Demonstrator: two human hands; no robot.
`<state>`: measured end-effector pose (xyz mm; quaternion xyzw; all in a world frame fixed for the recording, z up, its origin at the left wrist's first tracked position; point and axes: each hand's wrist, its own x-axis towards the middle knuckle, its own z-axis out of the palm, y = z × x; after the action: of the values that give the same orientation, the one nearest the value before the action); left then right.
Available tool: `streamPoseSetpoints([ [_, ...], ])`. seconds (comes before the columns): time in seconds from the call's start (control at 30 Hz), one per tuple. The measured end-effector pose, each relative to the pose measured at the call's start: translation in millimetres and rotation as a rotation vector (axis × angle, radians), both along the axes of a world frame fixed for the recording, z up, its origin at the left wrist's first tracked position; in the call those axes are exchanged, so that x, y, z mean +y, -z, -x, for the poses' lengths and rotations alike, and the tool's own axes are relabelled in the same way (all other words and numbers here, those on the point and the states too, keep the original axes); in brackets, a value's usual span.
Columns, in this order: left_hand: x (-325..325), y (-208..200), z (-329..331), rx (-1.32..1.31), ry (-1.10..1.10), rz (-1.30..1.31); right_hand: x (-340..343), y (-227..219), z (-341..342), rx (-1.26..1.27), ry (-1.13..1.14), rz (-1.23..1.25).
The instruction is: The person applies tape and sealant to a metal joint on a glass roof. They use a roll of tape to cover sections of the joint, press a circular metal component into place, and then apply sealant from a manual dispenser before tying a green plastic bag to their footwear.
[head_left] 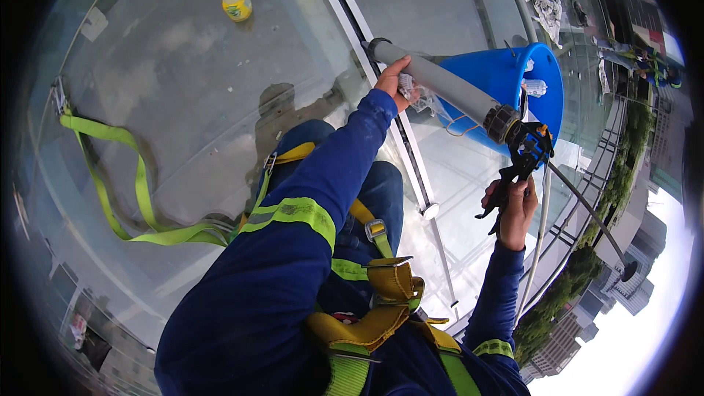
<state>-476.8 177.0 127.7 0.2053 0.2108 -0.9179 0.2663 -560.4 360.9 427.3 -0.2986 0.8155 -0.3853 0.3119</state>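
Across the upper middle lies a caulking gun with a long grey barrel (455,89), a black collar and a black trigger handle. Its thin rod (587,209) sticks out toward the lower right and ends in a dark disc. My left hand (396,86) is closed around the barrel near its far end, with crumpled clear plastic (419,97) at the fingers. My right hand (517,213) grips the black handle, fingers wrapped round the trigger. Behind the barrel rests a blue bucket (539,66), its mouth facing right, with a whitish wrapped item (534,87) inside.
A yellow-capped bottle (237,1) stands on the glass surface at the upper left. A lime-green strap (139,176) runs from my harness to a metal clip at the left. Crumpled silvery sheeting (541,0) lies at the top right. Beyond the right edge are buildings.
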Motion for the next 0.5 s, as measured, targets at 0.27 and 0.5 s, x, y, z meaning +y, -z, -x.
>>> streamPoseSetpoints([
  [0.27,-17.4,5.6,-2.3,0.016,-0.027,-0.019,-19.7,-12.2,12.9,0.003,-0.089,-0.097],
  [0.5,-36.5,7.3,-4.5,0.034,-0.04,-0.008,-47.1,-1.1,5.9,0.018,-0.062,0.027],
])
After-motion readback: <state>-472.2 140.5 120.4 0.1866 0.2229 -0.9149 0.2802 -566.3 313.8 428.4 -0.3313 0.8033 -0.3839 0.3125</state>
